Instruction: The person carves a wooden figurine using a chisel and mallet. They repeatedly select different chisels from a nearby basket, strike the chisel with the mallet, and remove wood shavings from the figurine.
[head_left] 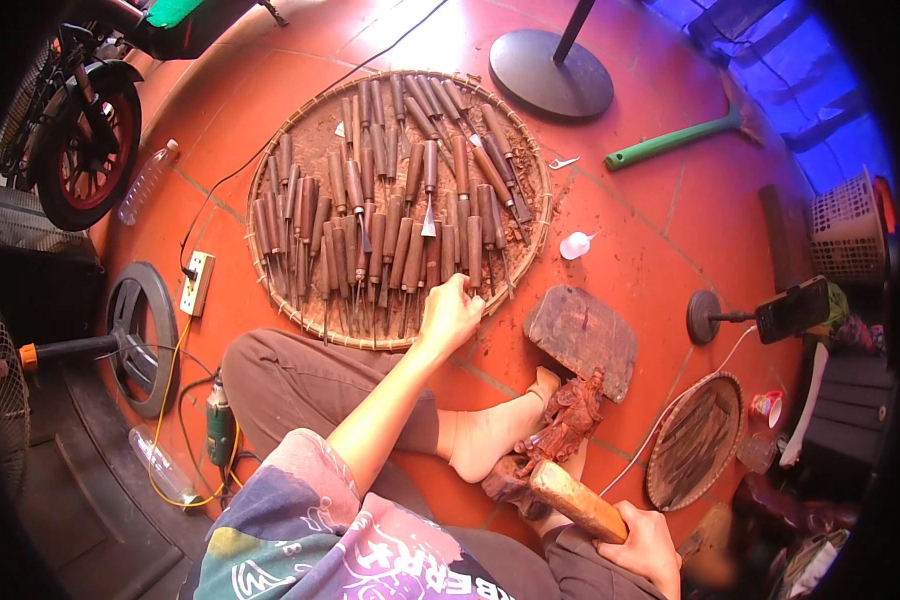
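Wood-handled tools [414,258] are lying close together in a round woven tray [547,200] on the tiled floor [625,250]. The left hand [448,318] is reaching over the tray's near right edge, its fingertips at the handles; whether it is grasping one cannot be told. The right hand [642,548] is clenching a wooden mallet [578,500] near a reddish carved figure [570,415]. A wooden board [580,335] is lying at the figure's far end.
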`<state>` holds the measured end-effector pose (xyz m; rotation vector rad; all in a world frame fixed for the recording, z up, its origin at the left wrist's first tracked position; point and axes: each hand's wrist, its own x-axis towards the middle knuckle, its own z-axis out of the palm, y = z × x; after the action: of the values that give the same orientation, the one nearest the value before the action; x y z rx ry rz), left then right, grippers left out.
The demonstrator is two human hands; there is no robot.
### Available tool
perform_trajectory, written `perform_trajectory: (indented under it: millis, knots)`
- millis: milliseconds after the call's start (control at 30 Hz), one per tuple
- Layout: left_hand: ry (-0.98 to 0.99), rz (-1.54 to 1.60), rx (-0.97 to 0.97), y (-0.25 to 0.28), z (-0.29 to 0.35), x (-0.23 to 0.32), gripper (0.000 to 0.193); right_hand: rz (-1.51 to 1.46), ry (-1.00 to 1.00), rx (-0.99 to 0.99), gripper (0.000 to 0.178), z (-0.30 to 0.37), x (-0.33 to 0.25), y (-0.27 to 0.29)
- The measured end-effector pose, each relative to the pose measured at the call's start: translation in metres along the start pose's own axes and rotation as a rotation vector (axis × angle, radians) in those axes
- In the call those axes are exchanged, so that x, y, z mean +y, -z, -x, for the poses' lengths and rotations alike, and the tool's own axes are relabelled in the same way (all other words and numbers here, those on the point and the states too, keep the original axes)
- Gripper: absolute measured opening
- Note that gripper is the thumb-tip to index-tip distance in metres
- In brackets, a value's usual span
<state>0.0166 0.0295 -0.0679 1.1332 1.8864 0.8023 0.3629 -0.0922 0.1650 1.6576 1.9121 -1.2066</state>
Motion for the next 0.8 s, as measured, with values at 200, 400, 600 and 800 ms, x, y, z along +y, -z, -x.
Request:
perform_trajectory:
  millis: [200, 400, 600, 800]
  knots:
    - [-0.037, -0.077, -0.028, 0.018, 0.010, 0.014, 0.032, -0.037, -0.042, 0.019, 0.043, 0.002, -0.012, 0.006]
    - [-0.180, -0.169, -0.280, 0.043, 0.056, 0.011, 0.014, -0.043, -0.031, 0.019, 0.044, -0.001, -0.016, 0.006]
    - [-0.160, -0.225, -0.426, 0.038, 0.086, -0.007, 0.014, 0.003, -0.038, 0.011, 0.044, -0.002, -0.021, 0.005]
    - [-0.149, -0.168, -0.498, 0.017, 0.080, -0.010, 0.026, 0.053, -0.039, 0.026, 0.043, 0.000, -0.024, 0.000]
